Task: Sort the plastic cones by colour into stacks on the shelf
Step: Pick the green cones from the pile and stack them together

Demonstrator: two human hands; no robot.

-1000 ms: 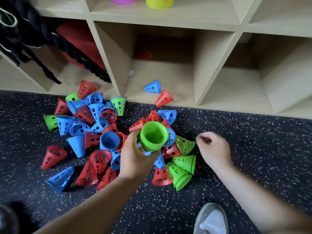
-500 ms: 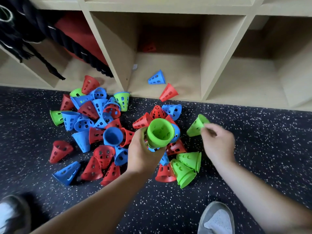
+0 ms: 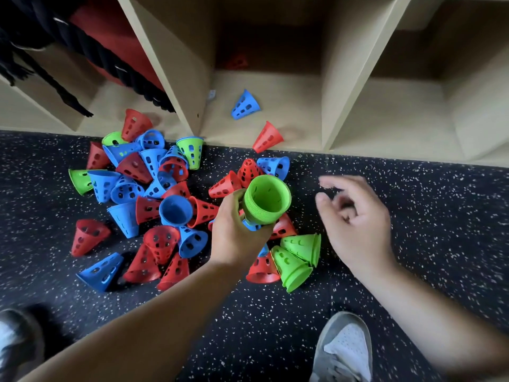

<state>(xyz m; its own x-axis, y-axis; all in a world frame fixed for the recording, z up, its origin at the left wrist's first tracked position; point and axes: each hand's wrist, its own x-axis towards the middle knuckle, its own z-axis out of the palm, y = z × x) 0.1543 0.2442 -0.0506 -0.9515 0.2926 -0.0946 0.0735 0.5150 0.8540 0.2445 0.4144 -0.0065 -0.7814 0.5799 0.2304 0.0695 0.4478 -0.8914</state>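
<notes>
My left hand (image 3: 237,232) grips a stack of nested green cones (image 3: 266,199), open end up, above a heap of red, blue and green perforated cones (image 3: 154,188) on the speckled floor. My right hand (image 3: 355,219) hovers just right of the stack with fingers loosely spread and blurred, holding nothing. Two green cones (image 3: 298,256) lie on their sides below the stack. A blue cone (image 3: 245,105) and a red cone (image 3: 267,137) lie on the bottom shelf (image 3: 297,125).
The wooden shelf has open compartments; the left one holds thick black ropes (image 3: 91,48) and something red. Grey shoes show at the bottom right (image 3: 343,351) and bottom left (image 3: 16,343). Dark speckled floor (image 3: 413,188) lies bare to the right of the heap.
My right hand picked up a green cone to the right of the heap; now that cone is no longer in it and the fingers are spread beside the stack. The view tilted down.
</notes>
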